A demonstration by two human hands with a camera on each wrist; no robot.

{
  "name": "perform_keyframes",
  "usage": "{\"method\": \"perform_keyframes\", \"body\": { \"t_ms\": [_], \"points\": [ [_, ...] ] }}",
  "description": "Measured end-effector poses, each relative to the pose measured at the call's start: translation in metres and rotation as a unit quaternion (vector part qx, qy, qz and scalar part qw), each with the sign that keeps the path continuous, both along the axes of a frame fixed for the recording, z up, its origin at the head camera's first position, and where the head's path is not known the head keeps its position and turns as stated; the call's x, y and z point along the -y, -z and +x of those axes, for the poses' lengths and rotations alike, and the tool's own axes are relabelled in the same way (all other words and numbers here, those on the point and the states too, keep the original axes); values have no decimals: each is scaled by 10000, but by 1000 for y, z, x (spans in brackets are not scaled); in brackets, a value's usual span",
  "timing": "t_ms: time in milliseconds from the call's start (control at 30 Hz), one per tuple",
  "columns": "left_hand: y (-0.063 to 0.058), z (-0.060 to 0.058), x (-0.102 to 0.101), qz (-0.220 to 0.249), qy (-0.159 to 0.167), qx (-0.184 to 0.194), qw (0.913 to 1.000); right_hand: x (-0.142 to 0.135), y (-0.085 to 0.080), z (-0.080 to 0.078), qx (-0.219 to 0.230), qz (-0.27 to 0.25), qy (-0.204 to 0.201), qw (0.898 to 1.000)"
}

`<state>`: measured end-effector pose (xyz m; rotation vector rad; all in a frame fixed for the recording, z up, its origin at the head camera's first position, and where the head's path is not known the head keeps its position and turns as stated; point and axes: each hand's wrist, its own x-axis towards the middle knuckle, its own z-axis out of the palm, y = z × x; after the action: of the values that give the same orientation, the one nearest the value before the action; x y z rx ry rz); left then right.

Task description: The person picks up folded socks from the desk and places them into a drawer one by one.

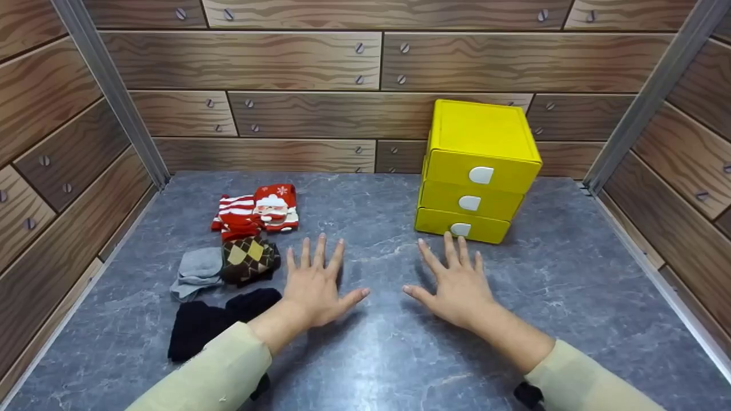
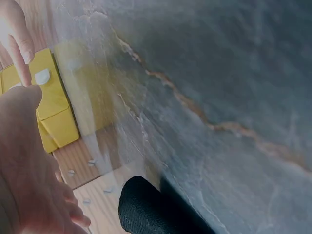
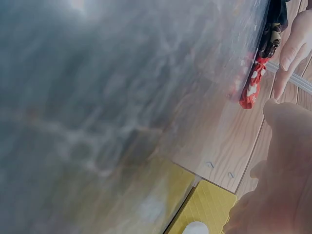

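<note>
My left hand (image 1: 313,288) is spread palm down over the table, fingers straight and holding nothing. Left of it lie folded socks: a red pair with a Santa picture (image 1: 276,208), a brown argyle pair (image 1: 250,260) with a grey part (image 1: 200,268) beside it, and a black pair (image 1: 200,328) partly hidden by my left forearm. My right hand (image 1: 460,288) is likewise spread with nothing in it, its fingertips overlapping the lowest front of a yellow drawer box (image 1: 485,131) in the head view. The box has three closed drawers with white handles (image 1: 481,174).
A grey marbled tabletop (image 1: 365,365) spreads beneath everything. Wood-patterned walls (image 1: 302,63) stand at the back and both sides, joined by metal corner posts (image 1: 645,97). In the right wrist view, the red socks (image 3: 252,87) appear near the far wall.
</note>
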<state>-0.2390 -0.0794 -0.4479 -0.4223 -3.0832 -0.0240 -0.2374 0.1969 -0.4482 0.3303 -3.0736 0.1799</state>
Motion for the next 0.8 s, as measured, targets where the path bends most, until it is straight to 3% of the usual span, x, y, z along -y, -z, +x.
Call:
{"method": "perform_keyframes", "body": {
  "t_ms": [467,800],
  "points": [
    [-11,-3,-4,-125,47,-57,9999,-4,-7,2,-136,33,-2,9999],
    [-35,-7,-17,-26,199,-242,9995,-23,-30,7,-411,-81,107,9991]
  ]
}}
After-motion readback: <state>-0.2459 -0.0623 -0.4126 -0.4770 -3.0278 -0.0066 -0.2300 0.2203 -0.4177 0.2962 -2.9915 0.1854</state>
